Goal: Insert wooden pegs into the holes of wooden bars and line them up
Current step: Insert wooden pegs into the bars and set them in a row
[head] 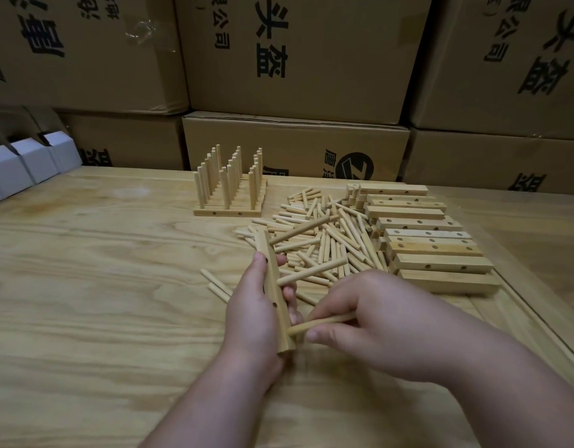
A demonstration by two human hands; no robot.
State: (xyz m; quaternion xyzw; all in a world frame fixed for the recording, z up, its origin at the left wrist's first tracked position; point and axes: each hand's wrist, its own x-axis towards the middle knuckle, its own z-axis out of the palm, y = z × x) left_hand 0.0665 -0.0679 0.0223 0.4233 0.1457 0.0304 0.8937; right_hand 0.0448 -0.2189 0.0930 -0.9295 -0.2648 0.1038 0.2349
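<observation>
Cartons behind desk [117, 302]. Left hand [251, 313] grips bar [274, 295]; right hand [373, 321] pinches third peg [321, 324], apparently at hole; push home next.

Storage-room backdrop, pale plywood worktable [101, 286].
Brown cardboard cartons [305, 59] with black printed characters stacked wall-like behind the table, two tiers visible. Small white boxes [27, 163] in a row at the far-left table edge. Dim, even light.
</observation>
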